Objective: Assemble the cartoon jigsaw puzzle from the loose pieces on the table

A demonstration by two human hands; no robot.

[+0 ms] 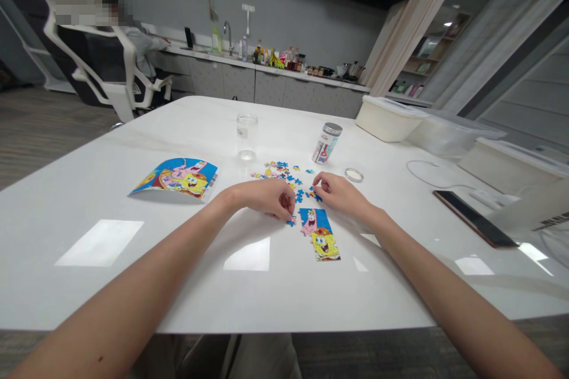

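Observation:
Between my fingertips, my left hand (pixel 273 198) holds a small blue and pink puzzle piece (pixel 291 221) just left of the partly joined puzzle (pixel 320 235). That joined part shows a pink figure and a yellow one on blue. My right hand (pixel 333 190) has its thumb and fingers curled down at some blue pieces (pixel 316 194) on the table; whether it grips one is hard to make out. Beyond my hands lies a scatter of loose puzzle pieces (pixel 280 170). A curved picture sheet (pixel 180 179) with the same figures rests to the left.
Farther back stand a clear jar (pixel 247 137) and a printed can (pixel 327 143); a round lid (pixel 354 175) lies near the can. To the right are a dark phone (pixel 473 218), a white cable (pixel 427 169) and storage boxes (pixel 389 119). A person sits on a chair (pixel 95 62) back left.

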